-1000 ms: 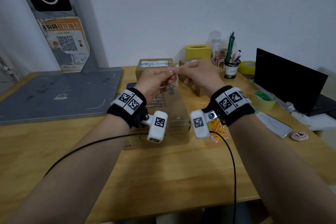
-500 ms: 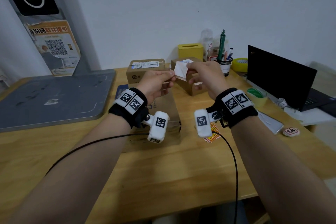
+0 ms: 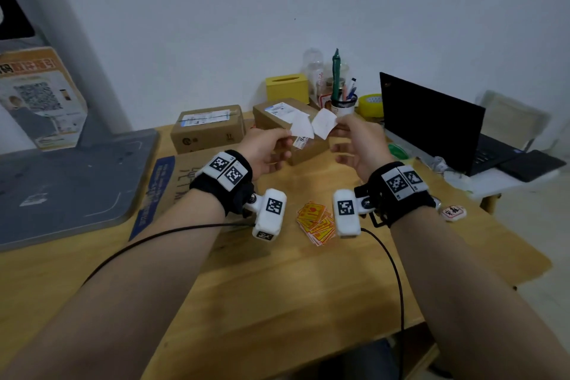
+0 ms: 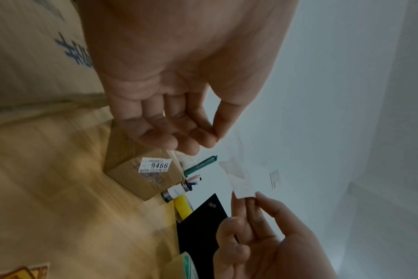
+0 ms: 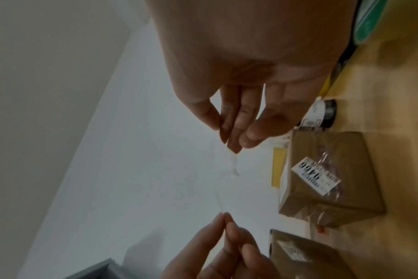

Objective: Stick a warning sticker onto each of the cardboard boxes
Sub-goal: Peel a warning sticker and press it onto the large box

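Your left hand (image 3: 265, 148) and right hand (image 3: 357, 145) have drawn apart since a second ago: the sticker (image 3: 324, 123) and its backing (image 3: 300, 126), then one closed piece, now open in a V above the bench (image 3: 277, 287). Each hand pinches one leaf. I judge the peel nearly done; which leaf is which is unclear. The boxes (image 3: 206, 129) wait behind, the spare stickers (image 3: 316, 220) below.
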The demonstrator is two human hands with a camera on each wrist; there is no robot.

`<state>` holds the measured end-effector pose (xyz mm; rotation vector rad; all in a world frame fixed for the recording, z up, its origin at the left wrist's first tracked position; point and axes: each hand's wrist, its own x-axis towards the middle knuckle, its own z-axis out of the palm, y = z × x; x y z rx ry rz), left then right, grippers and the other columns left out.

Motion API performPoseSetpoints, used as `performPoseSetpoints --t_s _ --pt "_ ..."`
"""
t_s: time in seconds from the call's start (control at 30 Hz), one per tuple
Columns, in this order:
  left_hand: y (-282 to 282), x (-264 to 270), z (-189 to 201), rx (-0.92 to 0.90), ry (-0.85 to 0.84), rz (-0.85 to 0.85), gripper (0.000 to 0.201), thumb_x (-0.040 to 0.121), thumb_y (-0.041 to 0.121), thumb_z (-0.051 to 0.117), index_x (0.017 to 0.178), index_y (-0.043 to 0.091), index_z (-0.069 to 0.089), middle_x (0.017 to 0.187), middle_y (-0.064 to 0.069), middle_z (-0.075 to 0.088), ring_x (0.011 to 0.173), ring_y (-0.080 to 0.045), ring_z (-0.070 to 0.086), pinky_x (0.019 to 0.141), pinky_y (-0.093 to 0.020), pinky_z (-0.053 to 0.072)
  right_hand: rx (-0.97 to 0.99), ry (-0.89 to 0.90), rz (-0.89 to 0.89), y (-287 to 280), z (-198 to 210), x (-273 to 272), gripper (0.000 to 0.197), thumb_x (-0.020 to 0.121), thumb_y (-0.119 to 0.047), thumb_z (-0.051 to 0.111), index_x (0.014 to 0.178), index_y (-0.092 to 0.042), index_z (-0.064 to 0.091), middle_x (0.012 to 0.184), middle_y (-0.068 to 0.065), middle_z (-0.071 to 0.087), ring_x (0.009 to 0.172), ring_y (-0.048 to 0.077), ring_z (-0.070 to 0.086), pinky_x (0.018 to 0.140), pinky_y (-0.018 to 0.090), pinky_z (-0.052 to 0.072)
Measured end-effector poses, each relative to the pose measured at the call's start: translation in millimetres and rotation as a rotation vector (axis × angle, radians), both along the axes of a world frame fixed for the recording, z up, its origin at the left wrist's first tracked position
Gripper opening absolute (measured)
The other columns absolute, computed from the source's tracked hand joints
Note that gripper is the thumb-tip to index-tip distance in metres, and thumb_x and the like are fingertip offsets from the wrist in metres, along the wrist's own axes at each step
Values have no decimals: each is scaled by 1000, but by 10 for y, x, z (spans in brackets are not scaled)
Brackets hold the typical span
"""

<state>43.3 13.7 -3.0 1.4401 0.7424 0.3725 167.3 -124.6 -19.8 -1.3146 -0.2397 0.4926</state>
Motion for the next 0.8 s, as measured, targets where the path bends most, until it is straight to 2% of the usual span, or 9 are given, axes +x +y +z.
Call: performPoseSetpoints --t_s 0.13,0.2,0.3,0.37,0.43,0.57,0.63,0.7,0.8 --pt "-104 212 -25 -21 58 -1 18 95 20 61 78 18 57 61 7 58 54 -12 58 56 -25 42 -7 38 -46 -166 -113 159 16 93 -24 64 93 -10 72 83 2 75 50 18 58 47 23 46" --pt "-155 312 -49 -22 59 7 15 94 19 60 80 17 56 56 8 57 52 -12 59 57 -25 43 -16 33 -81 -236 -145 214 16 92 -23 65 93 -9 73 81 2 76 52 18 58 48 24 46" --pt "-233 431 -80 -28 44 0 11 94 16 58 84 16 57 56 7 60 55 -14 62 56 -24 44 -48 3 -133 -307 -165 276 16 91 -23 66 95 -9 73 77 1 74 52 17 57 49 24 44" --pt "-277 476 -97 -19 45 -33 4 95 14 59 94 12 63 61 5 68 56 -13 69 52 -21 49 -66 -27 -159 -332 -165 302 14 90 -23 68 93 -11 72 77 2 70 52 17 55 48 24 42" --pt "-295 508 -112 -6 31 -55 15 95 11 60 109 6 65 74 0 74 60 -15 73 53 -23 55 -82 -72 -180 -348 -161 318 12 88 -24 70 87 -12 72 75 2 68 51 17 53 47 24 41" --pt "-337 489 -55 132 -116 -37 9 95 6 62 104 5 64 84 -9 71 60 -19 65 48 -24 52 -142 -185 -189 -323 -138 280 14 86 -25 73 82 -12 73 73 1 68 50 16 53 46 24 41" --pt "-333 427 -7 230 -171 -39 10 95 7 63 102 6 68 91 -11 73 71 -22 68 54 -28 54 -168 -242 -148 -248 -85 207 15 87 -26 73 83 -12 74 73 -1 69 50 15 54 45 25 42" --pt "-282 338 26 288 -193 -68 13 95 9 62 101 10 74 100 -12 76 86 -24 72 67 -35 58 -182 -292 -89 -145 7 92 16 86 -27 74 82 -12 76 72 -2 70 52 15 56 46 25 43" --pt "-191 125 85 314 -209 -96 14 95 11 64 100 15 76 101 -9 77 90 -20 74 76 -40 61 -166 -363 35 25 154 -131 22 87 -31 74 83 -9 79 72 -1 71 58 18 60 45 25 44"
